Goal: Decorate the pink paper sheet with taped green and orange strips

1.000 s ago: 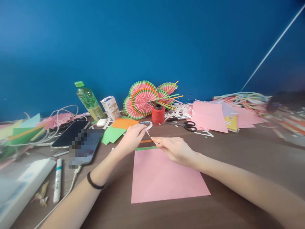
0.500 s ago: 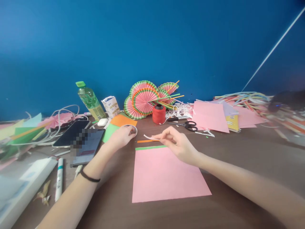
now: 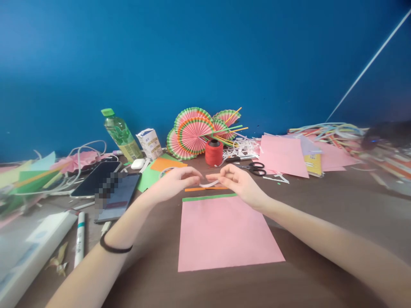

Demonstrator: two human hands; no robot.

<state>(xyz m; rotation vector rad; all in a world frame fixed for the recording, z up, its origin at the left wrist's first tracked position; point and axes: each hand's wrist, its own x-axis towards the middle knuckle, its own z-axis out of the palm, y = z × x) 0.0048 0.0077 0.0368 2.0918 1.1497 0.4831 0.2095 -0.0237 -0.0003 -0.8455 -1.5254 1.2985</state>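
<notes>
A short curved strip of white tape (image 3: pixel 208 185) hangs from the fingertips of my right hand (image 3: pixel 239 184), which is closed in a pinch. My left hand (image 3: pixel 176 183) is at the strip's free end, thumb and fingers apart; whether the thumb touches the tape I cannot tell. Behind the left hand the roll of white tape (image 3: pixel 166 170) shows only in part. Below both hands lies a pink sheet of paper (image 3: pixel 224 233) with a green strip (image 3: pixel 205 197) along its far edge. An orange strip (image 3: pixel 192 189) lies just beyond it, partly covered by the right hand.
Folded paper fans (image 3: pixel 195 132) lean at the blue wall behind a red thread spool (image 3: pixel 214 153). Scissors (image 3: pixel 257 168) and more pink sheets (image 3: pixel 284 155) lie right. Phones (image 3: pixel 120 199), a marker (image 3: pixel 79 239), a bottle (image 3: pixel 120 134) and a small carton (image 3: pixel 149 144) are left.
My left hand has left the tape roll and moved right, to the free end of the strip. My right hand stays almost in place, still pinching the tape.
</notes>
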